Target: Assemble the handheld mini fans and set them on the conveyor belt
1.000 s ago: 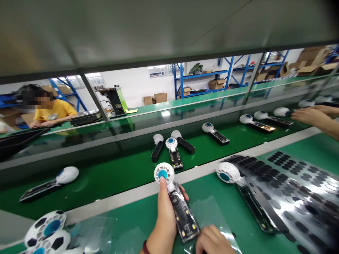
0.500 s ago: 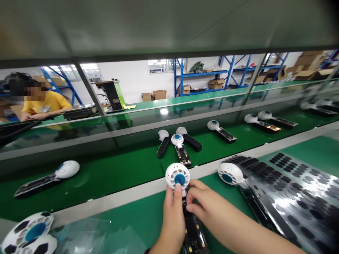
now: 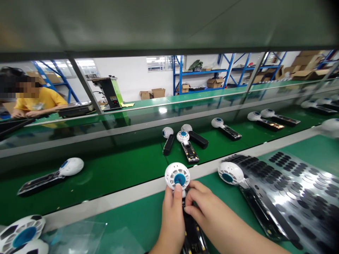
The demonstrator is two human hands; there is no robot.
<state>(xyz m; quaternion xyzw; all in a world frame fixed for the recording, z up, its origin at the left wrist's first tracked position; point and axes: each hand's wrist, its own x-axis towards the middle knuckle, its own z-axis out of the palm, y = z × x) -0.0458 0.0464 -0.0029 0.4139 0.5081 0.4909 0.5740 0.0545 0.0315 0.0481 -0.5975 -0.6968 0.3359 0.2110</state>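
Note:
A handheld fan (image 3: 171,173) with a round white vented head, a blue centre and a dark handle with its circuit board exposed is held upright between my hands. My left hand (image 3: 172,220) grips it below the head, the thumb pressing on the blue centre. With curled, pinched fingers, my right hand (image 3: 202,203) holds the neck area from the right; what lies between those fingertips is hidden. Just right of my hands another fan (image 3: 231,173) lies on the green worktop, its dark handle against clear sheets of black round stickers (image 3: 296,197).
Beyond the worktop, a green conveyor belt (image 3: 119,167) carries several similar fans. Football-patterned fan heads (image 3: 22,233) and a clear plastic sheet (image 3: 76,236) lie at lower left. A metal shelf (image 3: 169,26) hangs overhead. A person in yellow (image 3: 39,100) sits at far left.
The fans on the belt have shifted right, and a blurred white rounded thing has appeared at the right edge. My hands keep nearly the same hold. The view has turned slightly.

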